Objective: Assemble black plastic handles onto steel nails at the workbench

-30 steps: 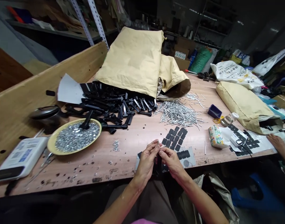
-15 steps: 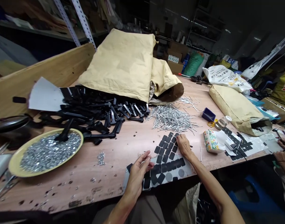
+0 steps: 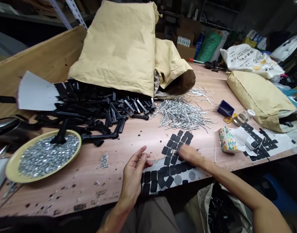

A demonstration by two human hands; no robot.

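My left hand (image 3: pixel 133 170) hovers over the table's front part, thumb and fingers loosely bent and apart, with nothing visible in it. My right hand (image 3: pixel 190 155) is smeared by motion above rows of black rounded pads (image 3: pixel 174 144); a small pale streak shows by its fingertips, and what it holds, if anything, cannot be made out. Below both hands lies a light backing sheet (image 3: pixel 163 189) with black pads and grey discs (image 3: pixel 177 180) on it. A heap of thin metal pins (image 3: pixel 182 113) lies beyond the right hand.
Left stands a yellow bowl (image 3: pixel 11 173) of small metal parts, with black plastic parts (image 3: pixel 87 116) behind. A large paper sack (image 3: pixel 116 48) stands at the back. To the right are a flowered box (image 3: pixel 227 139), a blue tray (image 3: pixel 225 108) and a small bottle (image 3: pixel 243 118).
My right hand has moved from the pads' far right edge nearer to me, across the rows. My left hand sits slightly further left. The camera view has tilted down.
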